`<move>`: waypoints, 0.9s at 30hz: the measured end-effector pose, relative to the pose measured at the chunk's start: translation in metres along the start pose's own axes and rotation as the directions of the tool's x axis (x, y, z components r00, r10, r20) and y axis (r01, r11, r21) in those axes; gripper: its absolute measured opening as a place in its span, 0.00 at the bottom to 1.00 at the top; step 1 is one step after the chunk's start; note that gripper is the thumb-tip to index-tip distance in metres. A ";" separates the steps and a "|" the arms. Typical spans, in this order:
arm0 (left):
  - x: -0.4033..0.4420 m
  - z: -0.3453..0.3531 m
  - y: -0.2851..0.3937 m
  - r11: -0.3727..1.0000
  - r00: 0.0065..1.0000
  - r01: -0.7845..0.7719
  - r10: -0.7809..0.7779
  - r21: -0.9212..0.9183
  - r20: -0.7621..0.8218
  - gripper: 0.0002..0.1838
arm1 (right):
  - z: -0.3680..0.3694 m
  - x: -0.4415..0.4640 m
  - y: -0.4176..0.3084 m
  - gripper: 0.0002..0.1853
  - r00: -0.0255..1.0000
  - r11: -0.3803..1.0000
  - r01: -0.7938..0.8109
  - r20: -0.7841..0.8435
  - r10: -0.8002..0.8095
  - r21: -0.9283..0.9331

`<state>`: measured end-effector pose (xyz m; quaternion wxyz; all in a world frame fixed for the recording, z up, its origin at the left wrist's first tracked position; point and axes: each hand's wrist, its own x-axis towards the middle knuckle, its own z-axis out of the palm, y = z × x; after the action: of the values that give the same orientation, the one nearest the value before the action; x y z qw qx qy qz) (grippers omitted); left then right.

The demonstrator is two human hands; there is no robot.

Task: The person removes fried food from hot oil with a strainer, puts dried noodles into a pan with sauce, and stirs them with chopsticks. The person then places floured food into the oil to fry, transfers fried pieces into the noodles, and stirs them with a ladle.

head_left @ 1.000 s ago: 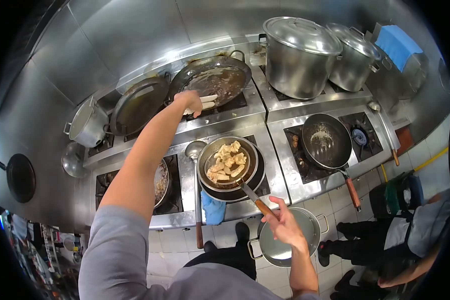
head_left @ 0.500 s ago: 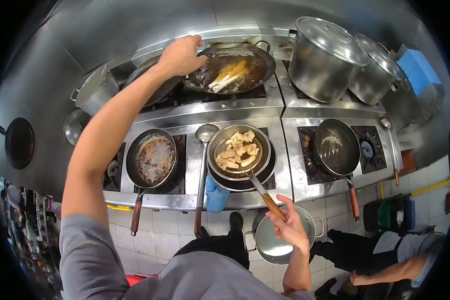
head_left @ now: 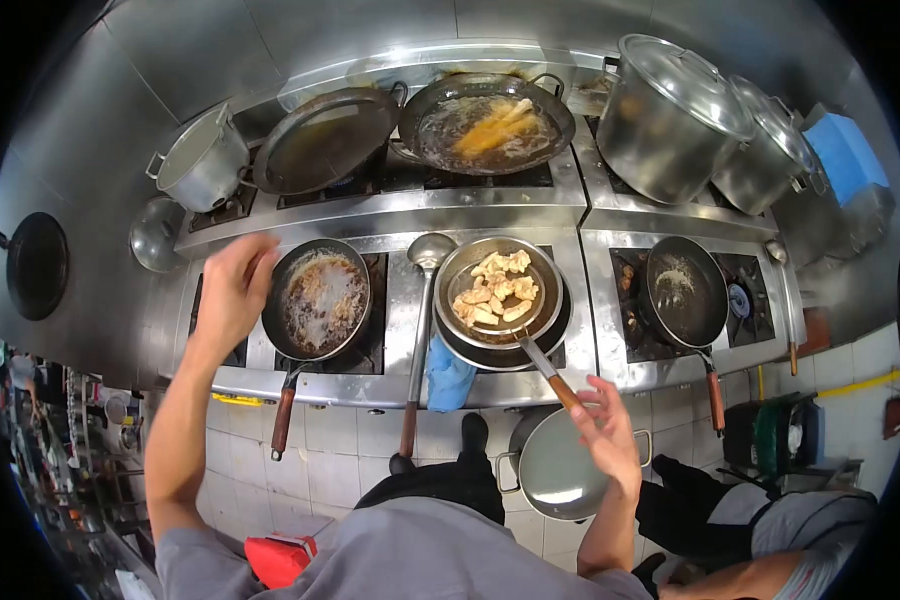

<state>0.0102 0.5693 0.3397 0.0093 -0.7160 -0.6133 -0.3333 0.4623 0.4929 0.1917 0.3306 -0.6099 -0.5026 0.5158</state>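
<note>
My left hand (head_left: 235,292) hangs just left of a small frying pan (head_left: 320,300), its fingers curled together; I see nothing in them. Bubbling liquid with brown bits fills that pan. At the front my right hand (head_left: 610,435) has thumb and fingers loosely around the end of the wooden handle (head_left: 560,388) of a round metal strainer (head_left: 448,303). Pale golden fried pieces (head_left: 495,290) lie in the strainer, which rests over a dark pan. At the back, yellow strips (head_left: 495,132) float in the bubbling oil of a two-handled wok (head_left: 422,150).
A long ladle (head_left: 416,350) and a blue cloth (head_left: 450,375) lie beside the strainer. To the right are another frying pan (head_left: 685,295) and lidded stockpots (head_left: 670,130). A big pot (head_left: 560,480) stands low by my right hand. A co-worker's arm (head_left: 760,575) shows at lower right.
My left hand has come back from over the wok to beside the small frying pan. The strips in the oil have shifted. My right hand sits nearer the tip of the strainer's handle.
</note>
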 end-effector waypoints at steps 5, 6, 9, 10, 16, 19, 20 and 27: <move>-0.102 -0.041 -0.033 0.971 0.962 0.239 -0.237 -0.005 -0.137 0.05 | 0.006 -0.013 -0.007 0.26 0.850 0.866 0.127 -0.397 -0.347 -0.484; -0.123 -0.051 -0.043 0.970 0.961 0.242 -0.242 -0.017 -0.134 0.05 | 0.014 -0.019 -0.015 0.24 0.788 0.875 0.183 -0.465 -0.403 -0.448; -0.190 -0.080 -0.081 0.937 0.927 0.347 -0.338 0.033 -0.162 0.06 | 0.045 -0.036 -0.033 0.19 0.638 0.864 0.356 -0.583 -0.503 -0.356; -0.216 -0.081 -0.099 0.909 0.885 0.409 -0.418 -0.086 -0.205 0.07 | 0.061 -0.043 -0.038 0.19 0.644 0.864 0.343 -0.576 -0.502 -0.369; -0.400 -0.058 -0.185 0.701 0.680 0.677 -0.712 -0.226 -0.175 0.11 | 0.151 -0.081 -0.029 0.13 0.819 0.872 0.449 -0.300 -0.489 -0.196; -0.527 0.000 -0.231 0.573 0.609 0.776 -0.790 -0.265 0.077 0.08 | 0.189 -0.087 -0.004 0.10 0.945 0.912 0.315 -0.007 -0.328 -0.264; -0.561 0.014 -0.229 0.513 0.550 0.834 -0.807 -0.205 0.216 0.07 | 0.196 -0.082 0.019 0.10 0.973 0.942 0.232 0.058 -0.225 -0.242; -0.750 0.074 -0.180 0.377 0.295 0.926 -0.725 0.000 0.622 0.08 | 0.216 -0.050 0.196 0.08 0.943 0.955 -0.270 0.167 0.289 -0.123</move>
<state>-0.1332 -0.0088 -0.1555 -0.4677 -0.3304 -0.7991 -0.1830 0.3099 0.3660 -0.0283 0.1758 -0.6406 -0.4641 0.5860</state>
